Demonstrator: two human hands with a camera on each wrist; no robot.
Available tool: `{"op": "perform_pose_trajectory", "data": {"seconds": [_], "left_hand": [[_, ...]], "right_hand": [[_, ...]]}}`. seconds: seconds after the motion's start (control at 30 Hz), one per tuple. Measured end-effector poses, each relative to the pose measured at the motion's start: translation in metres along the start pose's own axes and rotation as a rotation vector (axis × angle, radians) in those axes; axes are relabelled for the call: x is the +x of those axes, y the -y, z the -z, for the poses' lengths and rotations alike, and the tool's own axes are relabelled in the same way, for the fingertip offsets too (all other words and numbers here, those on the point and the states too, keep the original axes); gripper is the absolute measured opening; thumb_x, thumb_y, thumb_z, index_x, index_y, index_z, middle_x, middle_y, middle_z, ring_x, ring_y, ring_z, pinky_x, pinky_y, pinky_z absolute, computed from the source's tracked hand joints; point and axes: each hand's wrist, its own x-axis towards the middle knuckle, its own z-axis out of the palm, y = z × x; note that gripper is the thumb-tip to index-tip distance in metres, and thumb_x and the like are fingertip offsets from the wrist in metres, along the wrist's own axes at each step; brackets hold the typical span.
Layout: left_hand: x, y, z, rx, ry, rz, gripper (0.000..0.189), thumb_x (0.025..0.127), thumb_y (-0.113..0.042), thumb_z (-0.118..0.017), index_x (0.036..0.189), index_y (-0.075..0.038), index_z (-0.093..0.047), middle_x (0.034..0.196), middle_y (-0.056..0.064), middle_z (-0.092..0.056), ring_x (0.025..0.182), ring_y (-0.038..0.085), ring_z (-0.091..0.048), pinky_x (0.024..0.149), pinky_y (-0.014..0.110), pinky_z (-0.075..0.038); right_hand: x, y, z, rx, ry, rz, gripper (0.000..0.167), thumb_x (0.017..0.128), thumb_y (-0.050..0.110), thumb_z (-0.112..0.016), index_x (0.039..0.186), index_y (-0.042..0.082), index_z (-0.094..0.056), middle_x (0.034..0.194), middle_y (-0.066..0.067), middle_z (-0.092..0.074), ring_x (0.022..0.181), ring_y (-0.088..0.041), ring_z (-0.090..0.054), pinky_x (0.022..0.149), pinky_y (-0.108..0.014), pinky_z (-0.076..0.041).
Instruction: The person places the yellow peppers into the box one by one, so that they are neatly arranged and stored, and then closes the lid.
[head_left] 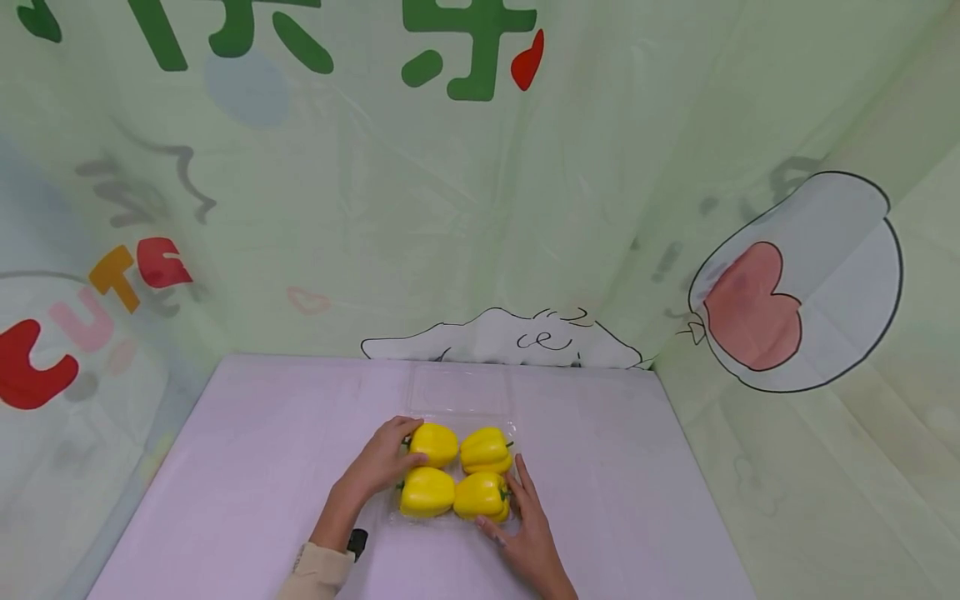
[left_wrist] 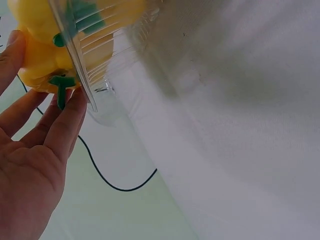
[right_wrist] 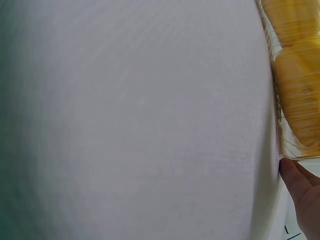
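Observation:
Several yellow bell peppers lie in two rows inside a clear plastic clamshell box (head_left: 459,527), their green stems facing outward. My left hand (head_left: 384,457) grips the far left bell pepper (head_left: 435,445), thumb on its near side and fingers by its stem. In the left wrist view that hand's fingertips sit beside a green stem (left_wrist: 62,90). At the box's near right corner, my right hand (head_left: 528,533) spreads its thumb and fingers around the near right bell pepper (head_left: 480,497). The right wrist view shows fingertips (right_wrist: 295,175) at the box's corner, with the rest of that hand cut off.
The box's transparent lid (head_left: 459,390) lies folded back behind the peppers. A pale tabletop (head_left: 600,467) spreads around the box. Pale green printed cloth (head_left: 420,208) hangs at the back and along both sides. A black band (head_left: 357,543) is on the left wrist.

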Motion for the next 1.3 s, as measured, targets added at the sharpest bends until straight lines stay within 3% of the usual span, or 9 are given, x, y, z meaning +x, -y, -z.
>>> {"op": "perform_pose_trajectory", "data": {"seconds": [0.93, 1.3], "left_hand": [[0.0063, 0.0034, -0.0052, 0.058, 0.017, -0.050, 0.061, 0.096, -0.027, -0.078, 0.149, -0.003, -0.059, 0.148, 0.017, -0.059, 0.139, 0.037, -0.056, 0.120, 0.057, -0.048], [0.0061, 0.0061, -0.0068, 0.080, 0.026, -0.038, 0.061, 0.097, -0.028, -0.077, 0.150, -0.004, -0.058, 0.150, 0.015, -0.058, 0.139, 0.035, -0.055, 0.121, 0.055, -0.048]], "right_hand": [[0.0014, 0.0000, 0.0003, 0.016, 0.002, -0.015, 0.094, 0.086, 0.049, -0.086, 0.158, 0.003, -0.047, 0.181, -0.005, -0.015, 0.162, -0.037, -0.031, 0.120, -0.054, -0.048], [0.0009, -0.0004, -0.0028, 0.011, 0.011, -0.033, 0.095, 0.085, 0.050, -0.086, 0.158, 0.004, -0.046, 0.181, -0.006, -0.014, 0.162, -0.038, -0.031, 0.120, -0.055, -0.047]]}}
